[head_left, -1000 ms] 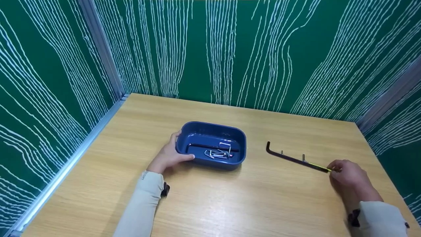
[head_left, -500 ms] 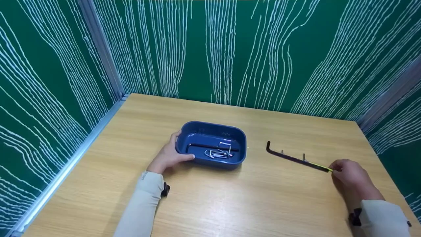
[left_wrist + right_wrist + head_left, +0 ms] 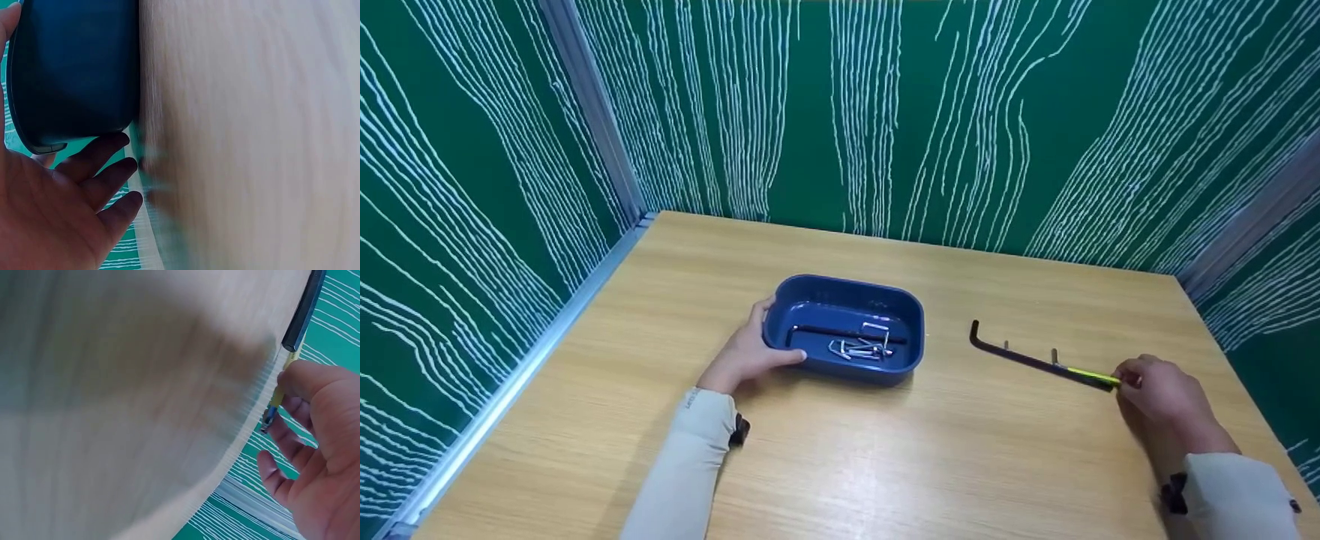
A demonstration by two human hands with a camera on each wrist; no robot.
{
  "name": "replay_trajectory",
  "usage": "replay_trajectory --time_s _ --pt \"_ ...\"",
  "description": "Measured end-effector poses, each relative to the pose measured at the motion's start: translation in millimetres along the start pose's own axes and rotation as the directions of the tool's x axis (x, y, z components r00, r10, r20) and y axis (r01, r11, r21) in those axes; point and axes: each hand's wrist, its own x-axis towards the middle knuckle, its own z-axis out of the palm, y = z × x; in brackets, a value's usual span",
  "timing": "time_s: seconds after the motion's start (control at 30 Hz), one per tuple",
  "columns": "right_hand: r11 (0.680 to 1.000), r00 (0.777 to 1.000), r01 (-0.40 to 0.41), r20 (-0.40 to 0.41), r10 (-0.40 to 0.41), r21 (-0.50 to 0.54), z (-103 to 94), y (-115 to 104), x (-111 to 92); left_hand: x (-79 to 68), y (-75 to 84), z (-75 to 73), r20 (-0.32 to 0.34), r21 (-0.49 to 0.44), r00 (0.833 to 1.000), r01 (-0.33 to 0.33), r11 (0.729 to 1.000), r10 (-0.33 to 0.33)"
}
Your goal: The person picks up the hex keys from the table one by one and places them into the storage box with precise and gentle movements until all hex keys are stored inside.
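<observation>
My left hand (image 3: 746,352) grips the left end of a deep blue plastic tray (image 3: 825,367), its thumb over the front rim and its other fingers round the far side. A long black hex key (image 3: 840,333) and several small silver hex keys (image 3: 861,349) lie in it. At the right, my right hand (image 3: 1164,390) pinches a small hex key with a yellow shaft (image 3: 1091,374) between thumb and fingers. Its metal tip (image 3: 267,421) sticks out past the fingers in the right wrist view. Right alongside it lies a large black hex key (image 3: 1027,361), its short arm at the left.
The wooden table (image 3: 930,465) runs back to a green wall (image 3: 810,112) with white wavy lines. Another green wall (image 3: 450,225) with a metal rail stands along the left edge. A short upright pin (image 3: 1006,345) shows behind the large black hex key.
My right hand has shifted slightly up, and more of the yellow shaft shows beside the black hex key. The left hand and the tray keep their place.
</observation>
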Motion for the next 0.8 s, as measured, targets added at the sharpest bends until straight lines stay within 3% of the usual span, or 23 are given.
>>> replay_trajectory --time_s 0.17,0.33,0.5,0.8 --pt "0.997 0.995 0.046 -0.085 -0.052 -0.062 -2.5 -3.5 -1.0 0.1 0.0 -0.4 0.012 0.006 1.000 -0.004 1.000 0.004" --pt "0.998 0.989 0.047 -0.142 -0.053 -0.042 -5.5 -12.4 -1.3 0.2 0.7 -0.7 -0.007 0.005 1.000 0.005 1.000 -0.005" --pt "0.993 0.971 0.094 -0.215 -0.107 -0.069 -7.0 -24.9 -1.3 -0.7 1.4 -1.2 -0.006 0.008 1.000 0.006 1.000 -0.006" --pt "0.983 0.951 0.167 -0.249 -0.181 -0.077 -11.1 -49.7 -1.6 -1.1 1.7 -0.5 -0.015 0.002 1.000 0.010 1.000 -0.010"
